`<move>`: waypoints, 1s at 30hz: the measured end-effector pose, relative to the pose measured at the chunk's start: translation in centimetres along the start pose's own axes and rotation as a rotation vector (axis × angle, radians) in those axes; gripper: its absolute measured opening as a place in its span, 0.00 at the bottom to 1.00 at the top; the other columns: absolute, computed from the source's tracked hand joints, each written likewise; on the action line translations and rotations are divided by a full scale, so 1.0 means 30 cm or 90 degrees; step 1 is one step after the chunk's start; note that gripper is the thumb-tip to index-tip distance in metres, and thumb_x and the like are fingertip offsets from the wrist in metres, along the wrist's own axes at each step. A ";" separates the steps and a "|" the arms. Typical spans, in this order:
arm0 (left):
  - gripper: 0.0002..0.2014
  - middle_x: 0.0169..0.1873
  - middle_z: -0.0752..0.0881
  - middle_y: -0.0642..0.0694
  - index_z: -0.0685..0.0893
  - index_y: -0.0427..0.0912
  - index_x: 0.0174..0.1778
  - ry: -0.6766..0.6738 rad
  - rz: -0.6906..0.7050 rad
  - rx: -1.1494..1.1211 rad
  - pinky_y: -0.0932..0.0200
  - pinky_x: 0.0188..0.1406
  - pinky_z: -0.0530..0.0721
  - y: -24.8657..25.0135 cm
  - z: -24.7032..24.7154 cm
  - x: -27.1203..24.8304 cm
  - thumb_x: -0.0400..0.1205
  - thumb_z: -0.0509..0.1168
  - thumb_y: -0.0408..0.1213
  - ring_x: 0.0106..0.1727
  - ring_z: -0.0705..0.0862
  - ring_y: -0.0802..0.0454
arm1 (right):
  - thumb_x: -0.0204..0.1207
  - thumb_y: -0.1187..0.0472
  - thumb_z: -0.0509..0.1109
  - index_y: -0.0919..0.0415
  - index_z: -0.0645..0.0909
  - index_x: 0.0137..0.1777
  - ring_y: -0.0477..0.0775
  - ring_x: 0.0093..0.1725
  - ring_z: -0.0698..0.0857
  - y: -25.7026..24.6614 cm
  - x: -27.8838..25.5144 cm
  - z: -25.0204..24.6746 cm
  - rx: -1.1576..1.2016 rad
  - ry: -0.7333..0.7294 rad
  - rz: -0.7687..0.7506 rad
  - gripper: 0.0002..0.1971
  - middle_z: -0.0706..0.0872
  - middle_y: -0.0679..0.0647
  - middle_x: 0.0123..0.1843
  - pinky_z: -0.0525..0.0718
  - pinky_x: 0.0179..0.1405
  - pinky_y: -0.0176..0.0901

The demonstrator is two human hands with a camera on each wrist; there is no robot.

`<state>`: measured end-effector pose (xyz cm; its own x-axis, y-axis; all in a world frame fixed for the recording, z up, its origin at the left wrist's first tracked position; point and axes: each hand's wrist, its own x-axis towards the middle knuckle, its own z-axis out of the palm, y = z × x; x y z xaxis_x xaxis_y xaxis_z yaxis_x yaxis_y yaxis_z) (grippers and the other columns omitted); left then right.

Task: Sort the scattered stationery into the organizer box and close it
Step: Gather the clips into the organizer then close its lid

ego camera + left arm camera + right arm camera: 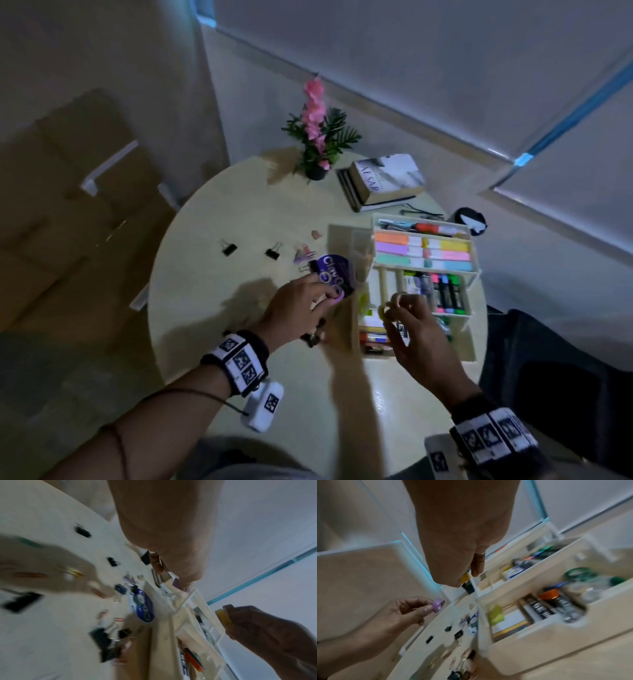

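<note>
The organizer box (421, 274) stands open on the right of the round table (212, 325), its trays already holding markers, sticky notes and pens. Binder clips (228, 248), paper clips and a purple disc (334, 274) still lie loose beside it. The left hand (301, 305) pinches a small purple tape roll (438, 605); the right hand (416, 329), raised over the box, pinches a yellow tape roll (223, 616).

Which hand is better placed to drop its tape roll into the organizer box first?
Right, probably. The right hand pinches a yellow tape roll directly over the organizer box, while the left hand holds its purple tape roll beside the box, over the table.
</note>
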<state>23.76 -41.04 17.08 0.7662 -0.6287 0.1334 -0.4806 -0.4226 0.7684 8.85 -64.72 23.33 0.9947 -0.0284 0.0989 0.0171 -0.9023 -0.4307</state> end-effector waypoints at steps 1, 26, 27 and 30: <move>0.08 0.46 0.88 0.55 0.93 0.52 0.54 -0.009 0.015 0.017 0.60 0.38 0.80 0.040 0.032 0.043 0.85 0.72 0.48 0.41 0.83 0.59 | 0.83 0.63 0.74 0.58 0.86 0.63 0.46 0.50 0.81 0.031 -0.033 -0.026 -0.009 0.010 0.016 0.10 0.78 0.52 0.62 0.80 0.48 0.36; 0.10 0.40 0.93 0.46 0.90 0.55 0.61 -0.032 -0.083 0.349 0.48 0.34 0.90 0.213 0.346 0.299 0.89 0.66 0.41 0.40 0.92 0.42 | 0.85 0.61 0.68 0.55 0.84 0.61 0.58 0.56 0.83 0.271 -0.006 0.000 0.072 -0.088 -0.109 0.08 0.80 0.50 0.67 0.84 0.54 0.54; 0.10 0.40 0.94 0.46 0.90 0.55 0.63 -0.014 -0.082 0.320 0.49 0.33 0.90 0.210 0.339 0.290 0.90 0.66 0.43 0.39 0.92 0.43 | 0.84 0.60 0.68 0.54 0.85 0.62 0.58 0.56 0.83 0.274 0.008 0.003 0.066 -0.097 -0.114 0.09 0.80 0.50 0.68 0.84 0.55 0.55; 0.12 0.35 0.92 0.50 0.88 0.55 0.66 0.027 -0.078 0.253 0.62 0.25 0.76 0.197 0.292 0.240 0.90 0.65 0.44 0.30 0.85 0.53 | 0.84 0.60 0.69 0.54 0.85 0.65 0.57 0.57 0.82 0.276 0.051 0.023 0.048 -0.115 -0.125 0.11 0.81 0.50 0.70 0.83 0.57 0.54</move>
<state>22.70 -53.77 17.09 0.8408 -0.5342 0.0877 -0.5055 -0.7167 0.4805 10.60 -71.94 19.30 0.9735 0.2270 0.0292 0.2123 -0.8480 -0.4856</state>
